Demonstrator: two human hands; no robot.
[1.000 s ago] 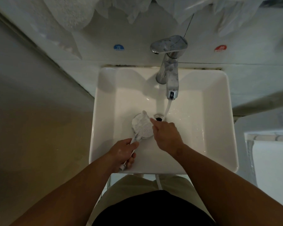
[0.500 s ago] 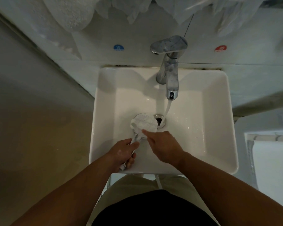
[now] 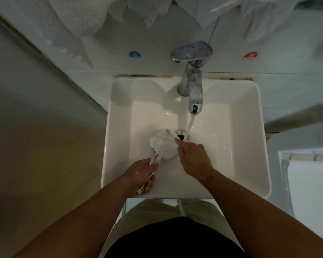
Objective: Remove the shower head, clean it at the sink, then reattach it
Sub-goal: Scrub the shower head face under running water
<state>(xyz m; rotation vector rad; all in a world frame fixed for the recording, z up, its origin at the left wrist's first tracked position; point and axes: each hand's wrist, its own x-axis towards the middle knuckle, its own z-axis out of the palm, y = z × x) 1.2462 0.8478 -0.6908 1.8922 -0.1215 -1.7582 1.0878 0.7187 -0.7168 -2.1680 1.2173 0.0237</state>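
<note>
A: Two hands over one white sink point(image 3: 119, 127), and only the head view to go on. The left hand point(image 3: 141, 173) has its fingers point(image 3: 151, 178) curled tight round the handle of the shower head point(image 3: 164, 146), which lies low in the basin, face up, just left of the drain point(image 3: 181, 135).

B: And the right hand point(image 3: 193, 158)?

A: It sits on the right edge of the face plate. The forefinger is stretched toward the drain and the other fingers are loosely bent against the head. I can't tell whether it is pinching the white foam or cloth point(image 3: 160, 136) lying across the upper part of the face.

B: Is the water on?

A: Yes. A thin stream runs from the faucet point(image 3: 193, 84) and lands beside the drain, just right of the head and not on it.

B: So this looks like the scrubbing stage?

A: I'd say so, about midway, with reattaching not yet done. To do it well, I'd keep the left grip firm so the head can't twist. I'd rub over every part of the nozzle face, then tilt it under the stream to flush the loosened dirt out.

B: Any risk?

A: A wet handle slips easily, and it would knock the basin.
</note>
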